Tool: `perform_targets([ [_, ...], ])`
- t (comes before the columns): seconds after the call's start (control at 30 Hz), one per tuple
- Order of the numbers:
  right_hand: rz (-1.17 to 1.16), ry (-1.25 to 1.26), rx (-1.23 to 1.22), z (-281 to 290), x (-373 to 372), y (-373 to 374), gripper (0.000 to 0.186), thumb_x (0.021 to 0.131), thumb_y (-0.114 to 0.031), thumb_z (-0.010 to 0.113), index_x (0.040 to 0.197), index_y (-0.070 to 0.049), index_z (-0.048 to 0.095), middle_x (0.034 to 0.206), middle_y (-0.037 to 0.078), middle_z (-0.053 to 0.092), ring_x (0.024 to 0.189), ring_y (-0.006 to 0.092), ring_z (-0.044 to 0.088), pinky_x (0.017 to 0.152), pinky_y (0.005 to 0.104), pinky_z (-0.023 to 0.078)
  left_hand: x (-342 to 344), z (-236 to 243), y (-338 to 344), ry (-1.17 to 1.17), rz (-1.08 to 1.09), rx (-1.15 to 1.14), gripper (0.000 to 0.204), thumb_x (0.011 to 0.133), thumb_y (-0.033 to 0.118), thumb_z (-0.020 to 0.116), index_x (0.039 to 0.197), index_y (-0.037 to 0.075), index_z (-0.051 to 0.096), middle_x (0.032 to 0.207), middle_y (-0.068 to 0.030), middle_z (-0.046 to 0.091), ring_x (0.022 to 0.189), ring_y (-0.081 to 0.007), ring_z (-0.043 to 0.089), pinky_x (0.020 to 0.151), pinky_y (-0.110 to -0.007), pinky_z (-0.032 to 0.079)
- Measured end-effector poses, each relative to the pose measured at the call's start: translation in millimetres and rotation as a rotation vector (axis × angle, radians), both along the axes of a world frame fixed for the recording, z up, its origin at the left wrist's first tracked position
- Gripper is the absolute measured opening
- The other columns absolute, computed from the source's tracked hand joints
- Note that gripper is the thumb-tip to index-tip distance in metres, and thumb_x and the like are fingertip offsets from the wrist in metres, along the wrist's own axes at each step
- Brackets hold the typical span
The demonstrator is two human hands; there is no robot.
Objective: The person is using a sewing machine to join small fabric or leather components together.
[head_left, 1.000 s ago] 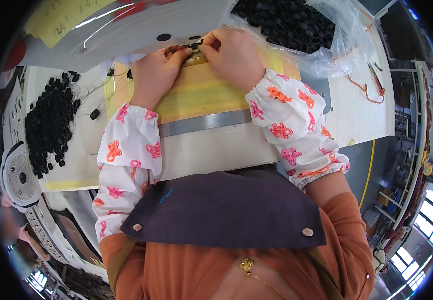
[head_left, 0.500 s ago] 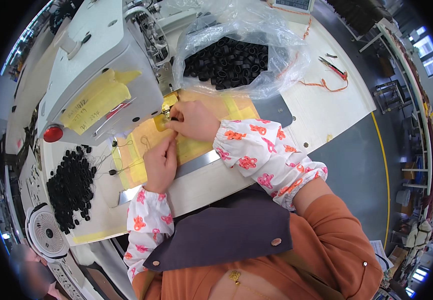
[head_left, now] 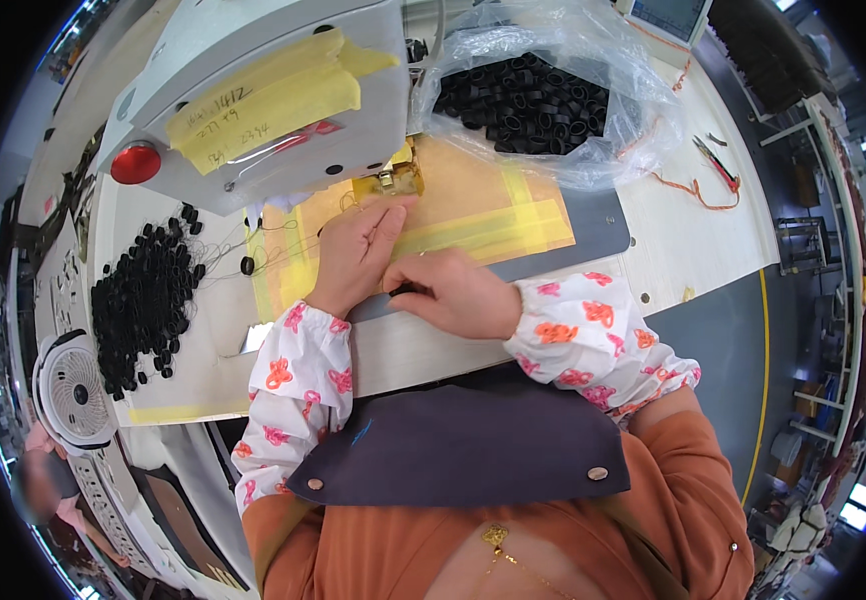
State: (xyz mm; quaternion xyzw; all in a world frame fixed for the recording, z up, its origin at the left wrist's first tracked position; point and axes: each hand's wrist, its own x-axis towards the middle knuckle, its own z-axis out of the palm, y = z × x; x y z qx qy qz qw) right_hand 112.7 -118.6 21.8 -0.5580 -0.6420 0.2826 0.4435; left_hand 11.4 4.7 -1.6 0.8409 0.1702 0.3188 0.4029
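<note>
Just in front of the sewing machine (head_left: 377, 122), my left hand (head_left: 355, 252) reaches toward its small metal clamp (head_left: 386, 181), thumb and fingers drawn together. Whatever lies between those fingertips is hidden. Lower and to the right, my right hand (head_left: 463, 296) is curled around a black ring (head_left: 407, 289), mostly covered by the fingers. It is close beside the left wrist, over the table's near edge. Under the clamp spreads a tan work plate (head_left: 473, 190) with yellow tape strips.
A clear plastic bag (head_left: 643, 130) full of black rings (head_left: 533, 105) stands behind the plate. Left lies a heap of black rings (head_left: 148, 300) trailing threads. Red-handled snippers (head_left: 721, 167) on an orange cord lie at right. A white fan (head_left: 78, 390) stands left; a person is beyond.
My right hand has drawn back from the clamp toward me, with a black ring in it. My left hand has moved up to the clamp. The whole view has shifted.
</note>
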Motion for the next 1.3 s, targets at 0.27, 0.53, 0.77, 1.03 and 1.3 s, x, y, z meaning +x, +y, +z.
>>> perform_targets([
  [0.27, -0.074, 0.474, -0.355, -9, 55, 51, 0.016, 0.081, -0.009, 0.06, 0.088, 0.001, 0.05, 0.069, 0.005, 0.057, 0.057, 0.0088, 0.056, 0.051, 0.0202, 0.046, -9, 3, 7, 0.215, 0.236, -0.079, 0.019, 0.079, 0.018, 0.059, 0.097, 0.012, 0.063, 0.056, -0.0071, 0.054, 0.048, -0.0173, 0.052, 0.048, -0.027, 0.04],
  [0.53, -0.053, 0.364, -0.378, -10, 51, 63, 0.02, 0.081, -0.011, 0.06, 0.092, 0.001, 0.049, 0.071, 0.006, 0.058, 0.056, 0.0111, 0.056, 0.051, 0.0222, 0.046, -6, 0, 14, 0.264, 0.217, -0.06, 0.018, 0.077, 0.019, 0.062, 0.093, 0.012, 0.064, 0.053, -0.0067, 0.054, 0.045, -0.0162, 0.05, 0.045, -0.028, 0.038],
  [0.77, -0.409, -0.083, 0.182, -33, 40, 66, 0.01, 0.068, -0.003, 0.064, 0.072, 0.0, 0.055, 0.07, 0.013, 0.057, 0.063, 0.0293, 0.055, 0.055, 0.0342, 0.045, 5, 5, 23, 0.42, 0.344, 0.058, 0.02, 0.072, 0.027, 0.063, 0.075, 0.007, 0.064, 0.051, -0.0066, 0.052, 0.045, -0.0224, 0.05, 0.046, -0.033, 0.038],
  [1.03, -0.451, -0.049, 0.165, -33, 40, 67, 0.007, 0.07, -0.003, 0.061, 0.071, -0.001, 0.055, 0.066, 0.013, 0.056, 0.062, 0.031, 0.055, 0.054, 0.0375, 0.043, 11, -3, 29, 0.387, 0.37, 0.004, 0.031, 0.071, 0.033, 0.063, 0.06, 0.004, 0.055, 0.048, -0.0072, 0.05, 0.047, -0.0228, 0.051, 0.048, -0.034, 0.038],
  [1.3, -0.494, -0.163, 0.186, -35, 41, 69, 0.005, 0.071, -0.005, 0.059, 0.071, -0.002, 0.055, 0.065, 0.013, 0.056, 0.062, 0.0315, 0.054, 0.054, 0.0389, 0.044, 12, -2, 28, 0.378, 0.368, -0.094, 0.028, 0.076, 0.034, 0.058, 0.078, 0.008, 0.068, 0.053, -0.0095, 0.056, 0.049, -0.0225, 0.054, 0.051, -0.03, 0.041],
])
